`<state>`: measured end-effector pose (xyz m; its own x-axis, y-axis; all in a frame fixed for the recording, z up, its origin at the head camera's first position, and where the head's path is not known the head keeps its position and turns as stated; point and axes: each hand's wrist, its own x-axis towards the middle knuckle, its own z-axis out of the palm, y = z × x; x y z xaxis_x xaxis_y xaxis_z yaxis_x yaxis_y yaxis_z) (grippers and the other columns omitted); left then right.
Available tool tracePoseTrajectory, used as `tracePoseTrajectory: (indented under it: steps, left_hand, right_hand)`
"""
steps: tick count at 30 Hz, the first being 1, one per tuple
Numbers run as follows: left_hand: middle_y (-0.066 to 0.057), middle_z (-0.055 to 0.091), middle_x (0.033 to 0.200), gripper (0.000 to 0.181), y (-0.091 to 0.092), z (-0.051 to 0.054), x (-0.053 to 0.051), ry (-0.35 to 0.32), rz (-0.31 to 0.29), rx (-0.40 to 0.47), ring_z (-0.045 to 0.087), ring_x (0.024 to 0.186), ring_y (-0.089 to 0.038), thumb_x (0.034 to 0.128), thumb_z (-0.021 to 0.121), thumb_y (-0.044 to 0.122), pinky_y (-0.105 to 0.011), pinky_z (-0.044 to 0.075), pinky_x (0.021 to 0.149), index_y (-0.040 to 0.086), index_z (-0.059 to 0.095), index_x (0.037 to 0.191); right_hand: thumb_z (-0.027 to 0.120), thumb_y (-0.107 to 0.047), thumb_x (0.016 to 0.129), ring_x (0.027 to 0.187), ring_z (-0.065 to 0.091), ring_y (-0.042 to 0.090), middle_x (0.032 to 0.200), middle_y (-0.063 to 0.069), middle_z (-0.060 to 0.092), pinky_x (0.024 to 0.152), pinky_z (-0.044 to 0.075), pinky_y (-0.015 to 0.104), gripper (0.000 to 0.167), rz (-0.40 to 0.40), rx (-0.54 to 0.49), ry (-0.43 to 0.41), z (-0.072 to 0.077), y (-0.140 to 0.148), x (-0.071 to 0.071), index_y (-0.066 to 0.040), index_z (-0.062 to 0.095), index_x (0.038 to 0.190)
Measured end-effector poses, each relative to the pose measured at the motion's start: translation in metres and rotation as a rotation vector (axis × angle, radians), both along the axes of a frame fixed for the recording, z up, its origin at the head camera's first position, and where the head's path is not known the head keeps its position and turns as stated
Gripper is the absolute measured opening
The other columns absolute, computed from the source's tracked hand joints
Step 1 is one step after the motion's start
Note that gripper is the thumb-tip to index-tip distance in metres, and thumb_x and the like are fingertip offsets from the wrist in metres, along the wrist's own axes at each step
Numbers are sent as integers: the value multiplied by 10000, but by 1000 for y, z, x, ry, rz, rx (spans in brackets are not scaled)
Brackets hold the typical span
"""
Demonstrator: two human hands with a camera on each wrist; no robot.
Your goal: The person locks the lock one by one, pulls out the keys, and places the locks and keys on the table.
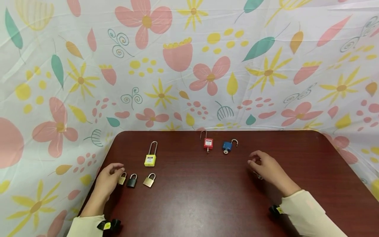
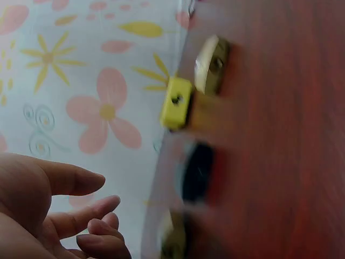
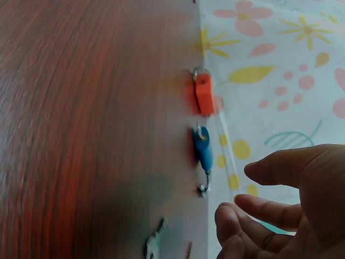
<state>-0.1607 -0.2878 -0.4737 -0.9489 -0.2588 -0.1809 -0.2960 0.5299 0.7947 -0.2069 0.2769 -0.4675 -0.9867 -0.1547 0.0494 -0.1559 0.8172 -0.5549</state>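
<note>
At the table's left side my left hand (image 1: 106,181) hovers with loosely bent fingers, holding nothing. Its fingertips are nearest a brass padlock (image 1: 121,180), partly hidden by them. A black padlock (image 1: 132,181) and another brass padlock (image 1: 149,181) lie to the right of that one. Behind them is a yellow padlock (image 1: 150,160) with a long shackle. My right hand (image 1: 267,168) is over the right half, thumb and fingers apart in the right wrist view. Beneath it lies a small metal piece (image 3: 153,245), blurred, perhaps a key. A red padlock (image 1: 208,143) and a blue padlock (image 1: 227,146), both unlocked with keys inserted, lie farther back.
The dark reddish wooden table (image 1: 189,200) has rounded back corners. A white cloth (image 1: 183,82) with printed flowers and leaves hangs behind it and along its left side. Dark wrist straps (image 1: 109,225) sit at both sleeves.
</note>
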Motion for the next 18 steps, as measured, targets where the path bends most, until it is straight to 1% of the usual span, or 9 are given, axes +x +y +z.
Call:
tracePoseTrajectory:
  steps: [2, 4, 6, 8, 12, 15, 18]
  left_hand:
    - [-38, 547, 914, 329, 9, 6, -5, 25, -4, 0, 478, 666, -115, 1023, 586, 217, -265, 416, 565, 44, 612, 1302]
    - [-51, 563, 948, 315, 18, 10, -9, 43, -15, -6, 494, 714, -119, 1020, 588, 205, -261, 427, 595, 47, 623, 1290]
    - [-69, 573, 975, 304, 27, 13, -13, 61, -27, -5, 500, 767, -135, 1016, 592, 193, -263, 428, 626, 44, 633, 1278]
    - [-94, 586, 1005, 300, 36, 15, -16, 74, -42, 3, 508, 804, -159, 1011, 595, 186, -269, 432, 653, 41, 638, 1270]
    - [-130, 609, 1093, 302, 52, 18, -21, 75, -76, 21, 532, 901, -198, 1018, 586, 198, -278, 439, 710, 56, 636, 1280]
    - [-131, 622, 1101, 293, 63, 18, -25, 78, -85, 69, 536, 887, -196, 1019, 583, 201, -273, 437, 688, 66, 640, 1273]
    - [-120, 630, 1019, 271, 76, 18, -30, 98, -90, 124, 529, 790, -175, 1009, 596, 180, -264, 430, 627, 59, 654, 1245]
  right_hand:
    - [638, -200, 985, 825, 621, 201, 1036, 130, 673, 711, 504, 368, 319, 10, -3, 0, -2, -6, -4, 0, 603, 1230]
    - [639, -199, 983, 860, 652, 241, 1097, 174, 666, 740, 532, 421, 363, 22, -12, -4, -5, -12, -8, 11, 583, 1274]
    - [646, -201, 978, 934, 670, 262, 1156, 204, 653, 808, 532, 475, 403, 30, -5, 4, -7, -18, -12, 7, 572, 1315]
    - [648, -192, 972, 950, 679, 289, 1223, 247, 617, 811, 545, 499, 448, 43, -18, -3, -10, -24, -17, 11, 547, 1359]
    - [646, -186, 972, 981, 679, 305, 1326, 280, 540, 798, 567, 464, 520, 64, -23, -21, -14, -34, -26, -2, 495, 1434]
    - [641, -183, 974, 994, 676, 305, 1366, 284, 500, 816, 567, 461, 553, 63, -21, -29, -18, -39, -34, -6, 463, 1467]
    - [636, -176, 974, 1011, 670, 321, 1382, 297, 470, 845, 564, 478, 582, 55, -29, -36, -22, -43, -43, 3, 432, 1489]
